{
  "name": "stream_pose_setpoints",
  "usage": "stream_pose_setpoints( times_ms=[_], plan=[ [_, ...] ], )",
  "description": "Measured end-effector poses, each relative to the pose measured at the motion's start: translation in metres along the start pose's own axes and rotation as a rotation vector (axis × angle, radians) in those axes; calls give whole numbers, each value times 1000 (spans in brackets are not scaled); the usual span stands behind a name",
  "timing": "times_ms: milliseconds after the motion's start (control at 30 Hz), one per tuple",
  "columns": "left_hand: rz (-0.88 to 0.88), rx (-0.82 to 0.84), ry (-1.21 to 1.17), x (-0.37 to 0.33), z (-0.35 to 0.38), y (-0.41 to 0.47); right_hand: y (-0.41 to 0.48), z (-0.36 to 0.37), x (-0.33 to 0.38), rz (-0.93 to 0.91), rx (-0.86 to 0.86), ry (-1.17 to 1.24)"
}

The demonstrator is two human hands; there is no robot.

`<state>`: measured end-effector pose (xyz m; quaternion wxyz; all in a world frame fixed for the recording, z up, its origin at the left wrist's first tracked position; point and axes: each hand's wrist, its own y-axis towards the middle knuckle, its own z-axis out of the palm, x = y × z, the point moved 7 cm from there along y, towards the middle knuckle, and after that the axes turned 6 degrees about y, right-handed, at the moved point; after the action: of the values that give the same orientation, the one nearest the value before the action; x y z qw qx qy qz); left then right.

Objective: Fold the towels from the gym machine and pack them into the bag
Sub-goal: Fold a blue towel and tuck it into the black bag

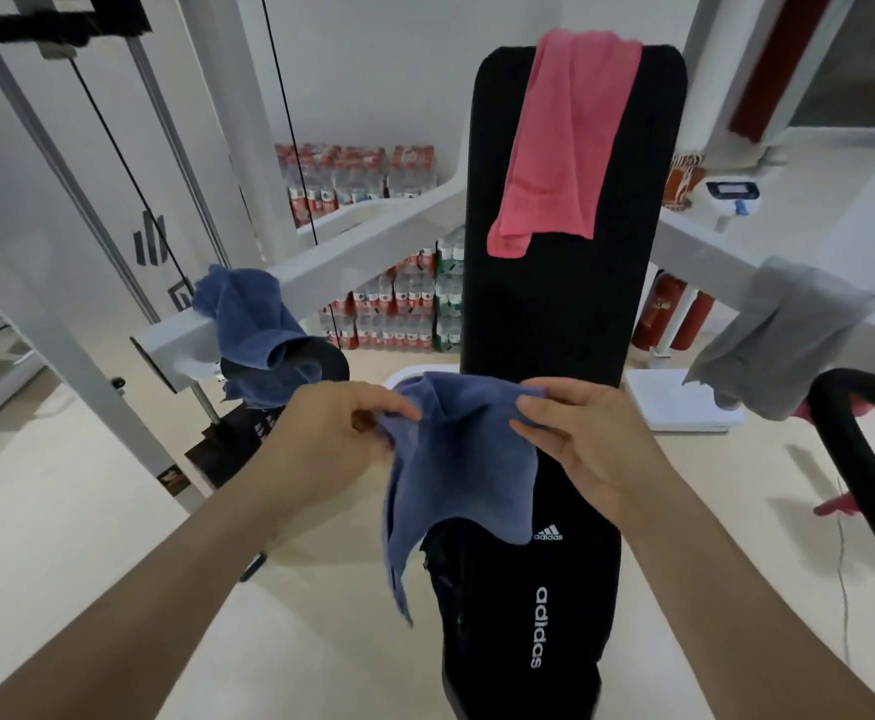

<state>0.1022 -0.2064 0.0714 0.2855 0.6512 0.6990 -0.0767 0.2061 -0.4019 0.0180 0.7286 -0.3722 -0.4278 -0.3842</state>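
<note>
Head view: our left hand [331,433] & right hand [575,444] pinch blue towel [456,459] mid-fold; next, we'd match corners, then bag [529,615].

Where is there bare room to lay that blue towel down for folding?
Bare: the black backrest below the pink towel, and the pale floor left of the bag. Crowded: the machine arms carry a second blue towel and a grey towel.
</note>
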Motion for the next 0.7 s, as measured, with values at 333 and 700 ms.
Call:
stream_pose_setpoints(
  times_ms=[333,700],
  plan=[
    [151,141,-146,-42,22,19,-28,44,27,-196,54,-269],
    [240,193,630,-61,26,28,-33,45,24,-144,133,-206]
  ],
)
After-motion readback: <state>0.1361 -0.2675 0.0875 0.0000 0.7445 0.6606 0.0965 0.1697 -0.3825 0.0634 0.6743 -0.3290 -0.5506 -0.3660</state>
